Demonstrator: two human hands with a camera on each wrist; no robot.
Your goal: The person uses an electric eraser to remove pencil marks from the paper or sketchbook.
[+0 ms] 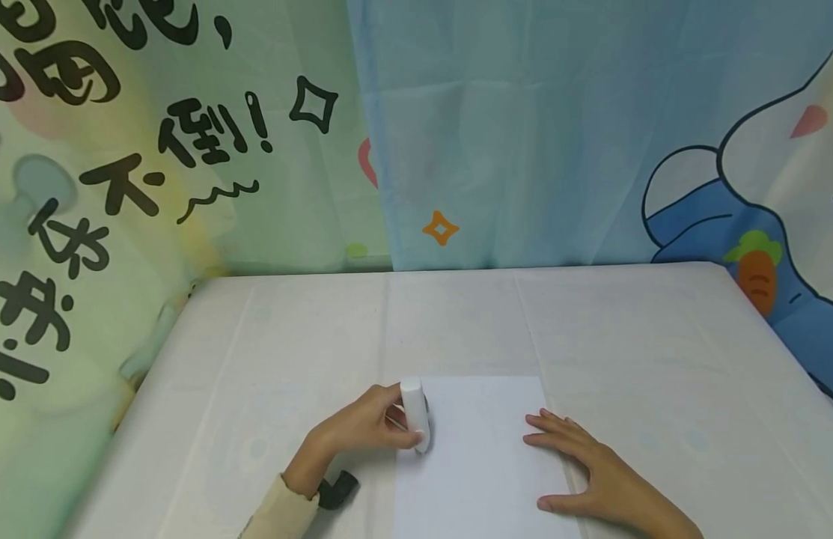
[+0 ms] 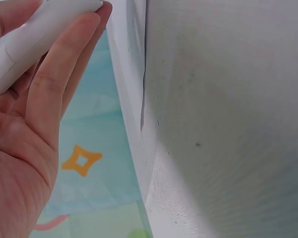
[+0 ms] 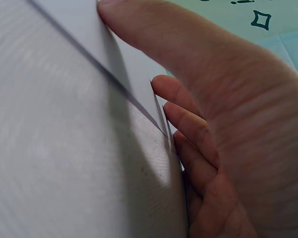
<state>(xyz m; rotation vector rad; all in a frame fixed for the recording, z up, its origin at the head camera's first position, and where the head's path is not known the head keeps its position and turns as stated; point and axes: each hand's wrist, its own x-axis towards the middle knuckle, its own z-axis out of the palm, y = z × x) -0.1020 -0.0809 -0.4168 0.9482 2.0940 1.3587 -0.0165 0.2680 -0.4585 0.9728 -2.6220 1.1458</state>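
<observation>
In the head view, a white sheet of paper [image 1: 480, 457] lies on the table in front of me. My left hand [image 1: 369, 423] grips a small white oblong object [image 1: 415, 415] with rounded ends over the sheet's left edge; its exact kind cannot be made out. The left wrist view shows fingers and thumb around this white body [image 2: 25, 42], which has a thin seam. At the sheet's right edge, my right hand [image 1: 591, 468] has its fingers spread and thumb apart. In the right wrist view, its fingertips [image 3: 163, 89] rest at the paper [image 3: 77, 22].
A white cloth covers the table [image 1: 308, 329]. Behind it hangs a blue curtain [image 1: 524, 150] with a cartoon figure, and on the left a green one [image 1: 288, 202] with large black writing. A dark band [image 1: 338, 490] sits at my left wrist.
</observation>
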